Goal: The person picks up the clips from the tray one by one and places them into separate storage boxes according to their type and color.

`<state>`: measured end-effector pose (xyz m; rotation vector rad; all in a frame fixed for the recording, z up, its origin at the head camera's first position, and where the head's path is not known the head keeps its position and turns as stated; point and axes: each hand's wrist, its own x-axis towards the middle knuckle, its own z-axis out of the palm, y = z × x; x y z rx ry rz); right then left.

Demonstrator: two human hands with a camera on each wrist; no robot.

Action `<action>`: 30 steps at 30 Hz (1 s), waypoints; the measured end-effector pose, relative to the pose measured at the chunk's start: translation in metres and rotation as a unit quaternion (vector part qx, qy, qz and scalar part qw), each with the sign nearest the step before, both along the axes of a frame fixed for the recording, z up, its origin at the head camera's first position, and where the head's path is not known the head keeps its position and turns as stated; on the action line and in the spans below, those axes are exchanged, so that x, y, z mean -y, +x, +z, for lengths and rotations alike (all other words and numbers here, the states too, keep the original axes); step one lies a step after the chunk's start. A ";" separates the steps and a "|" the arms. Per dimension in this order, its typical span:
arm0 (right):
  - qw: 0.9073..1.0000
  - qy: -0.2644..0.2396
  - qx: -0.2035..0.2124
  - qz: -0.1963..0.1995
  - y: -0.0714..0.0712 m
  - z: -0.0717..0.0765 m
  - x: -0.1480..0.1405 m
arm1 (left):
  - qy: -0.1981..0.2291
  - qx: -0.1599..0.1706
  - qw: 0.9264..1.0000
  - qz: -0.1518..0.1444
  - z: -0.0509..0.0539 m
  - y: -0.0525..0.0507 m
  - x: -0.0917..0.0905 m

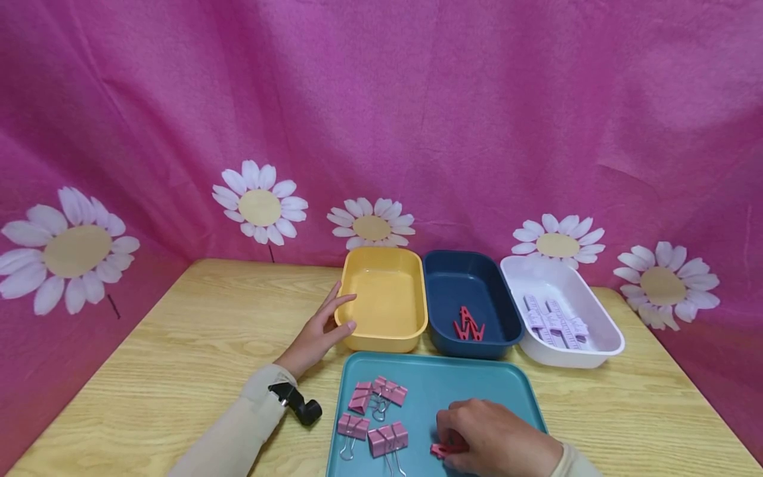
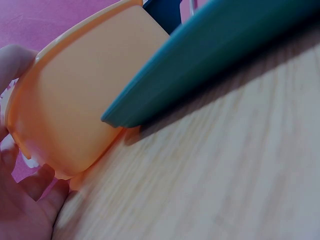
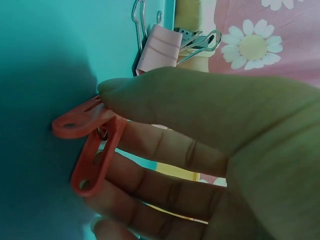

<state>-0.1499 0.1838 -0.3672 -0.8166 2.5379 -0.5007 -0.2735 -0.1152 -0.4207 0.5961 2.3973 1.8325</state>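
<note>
At one tray point(image 1: 471, 374), four binder clips point(image 1: 389, 438), one pinched peg point(image 3: 89, 121)

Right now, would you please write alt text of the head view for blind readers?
The right hand pinches a red plastic clothespin over a teal rectangular tray of pink binder clips; the left hand touches a yellow rectangular tub, in a row with a navy tub and a white tub.

My right hand point(image 1: 495, 437) has free room ahead over the flat teal tray point(image 1: 467, 381), up to its raised rim and the deep navy-blue rectangular bin point(image 1: 461, 281) beyond. Four pink metal binder clips point(image 1: 389, 438) obstruct a low pass leftward. Beside my left hand point(image 1: 316, 334), bare pale wooden tabletop point(image 1: 238, 318) leaves a way out leftward.
</note>
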 end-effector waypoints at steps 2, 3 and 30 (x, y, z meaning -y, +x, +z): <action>1.000 -0.001 0.002 0.001 0.000 0.000 0.000 | 0.004 -0.004 1.000 0.002 -0.008 -0.005 0.001; 1.000 -0.001 0.002 0.002 0.000 0.000 0.000 | 0.005 -0.005 1.000 0.003 -0.013 -0.008 0.002; 0.999 -0.031 -0.030 0.031 -0.002 0.011 -0.003 | 0.000 0.004 1.000 -0.006 -0.003 -0.005 0.001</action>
